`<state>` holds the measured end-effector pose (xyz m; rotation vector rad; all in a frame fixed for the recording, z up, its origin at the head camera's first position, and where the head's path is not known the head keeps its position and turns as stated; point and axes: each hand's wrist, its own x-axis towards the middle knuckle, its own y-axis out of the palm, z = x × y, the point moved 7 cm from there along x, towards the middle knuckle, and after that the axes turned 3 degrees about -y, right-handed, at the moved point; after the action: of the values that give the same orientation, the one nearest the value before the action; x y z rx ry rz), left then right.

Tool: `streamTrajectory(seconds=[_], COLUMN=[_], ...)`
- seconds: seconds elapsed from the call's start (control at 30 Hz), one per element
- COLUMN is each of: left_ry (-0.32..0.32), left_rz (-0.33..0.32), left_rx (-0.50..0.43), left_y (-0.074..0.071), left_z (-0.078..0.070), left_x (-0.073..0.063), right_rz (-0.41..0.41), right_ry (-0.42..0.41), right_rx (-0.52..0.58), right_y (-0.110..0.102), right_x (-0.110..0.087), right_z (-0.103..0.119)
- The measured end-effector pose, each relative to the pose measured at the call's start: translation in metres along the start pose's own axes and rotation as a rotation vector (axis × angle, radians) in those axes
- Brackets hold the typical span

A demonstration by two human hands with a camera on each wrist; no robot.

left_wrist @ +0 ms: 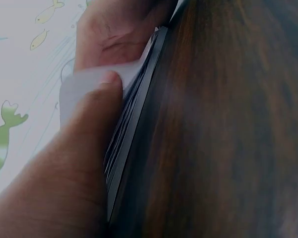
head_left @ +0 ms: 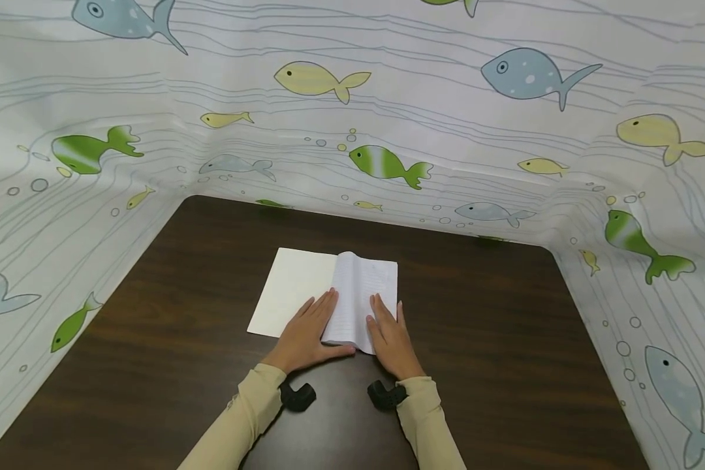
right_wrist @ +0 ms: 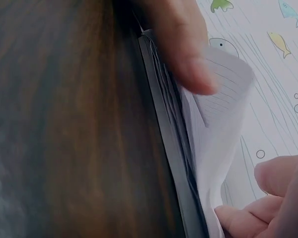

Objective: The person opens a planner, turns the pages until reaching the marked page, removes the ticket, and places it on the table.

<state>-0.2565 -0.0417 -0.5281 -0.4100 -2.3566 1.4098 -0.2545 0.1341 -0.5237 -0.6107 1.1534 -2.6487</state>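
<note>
An open notebook (head_left: pixel 376 271) lies on the dark wooden table, its blank cream left side (head_left: pixel 299 274) flat and its lined white pages on the right. One lined page (right_wrist: pixel 228 114) bulges up in a curve near the fold. My left hand (head_left: pixel 308 333) rests across the fold with fingers straight, its thumb (left_wrist: pixel 97 106) pressing the page at the near edge. On the right-hand page lies my right hand (head_left: pixel 392 339), fingers extended. Low in the right wrist view, my right fingers (right_wrist: pixel 241 218) touch the page's edge, apart from the left thumb (right_wrist: pixel 196 74).
A dark brown table (head_left: pixel 493 339) surrounds the notebook. White fish-printed sheeting (head_left: pixel 388 117) rises along its back and both sides. Black wrist-worn devices (head_left: pixel 297 397) sit at the inner side of each beige sleeve (head_left: pixel 241 418).
</note>
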Motion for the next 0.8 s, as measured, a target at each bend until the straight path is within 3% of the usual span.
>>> streamTrajectory(seconds=[0.17,0.57,0.8], left_ry=[0.029,0.172,0.178], left_rz=[-0.026,-0.168,-0.254], left_rx=[-0.024,-0.175,-0.235], left_y=[-0.004,-0.012,-0.021], left_z=[-0.001,-0.004,-0.006], left_x=[0.001,-0.005,-0.010], right_rz=[-0.019,-0.054,-0.093], right_ry=[-0.006,0.009,0.057], right_rx=[0.019,0.074,0.137], right_y=[-0.002,-0.003,-0.007], right_x=[0.001,-0.004,-0.003], right_z=[0.000,0.000,-0.001])
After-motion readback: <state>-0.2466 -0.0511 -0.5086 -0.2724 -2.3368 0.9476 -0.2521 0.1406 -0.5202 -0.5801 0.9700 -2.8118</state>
